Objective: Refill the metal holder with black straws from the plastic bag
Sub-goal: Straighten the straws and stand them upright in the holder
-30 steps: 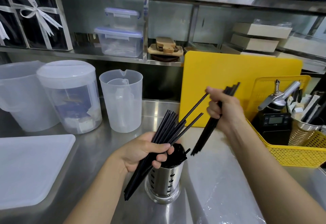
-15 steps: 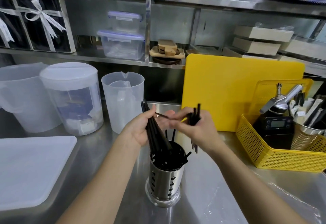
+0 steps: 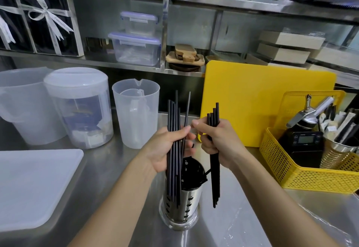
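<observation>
Thin black straws point(image 3: 173, 114) now stand upright: left hand point(image 3: 167, 147) grips one bunch, right hand point(image 3: 219, 143) another, at the shiny round metal holder point(image 3: 184, 206). Next, lower them straight in.

- A big yellow board point(image 3: 262, 99) leans up at the back of the metal counter point(image 3: 108, 169).
- A yellow basket point(image 3: 310, 178) on the right holds a small black scale point(image 3: 303, 139).
- A see-through jug point(image 3: 136, 118) stands beside a tub with a lid point(image 3: 77, 106).
- A flat white tray point(image 3: 35, 184) lies on the left.
- Two see-through boxes point(image 3: 136, 48) sit stacked on the shelf.
</observation>
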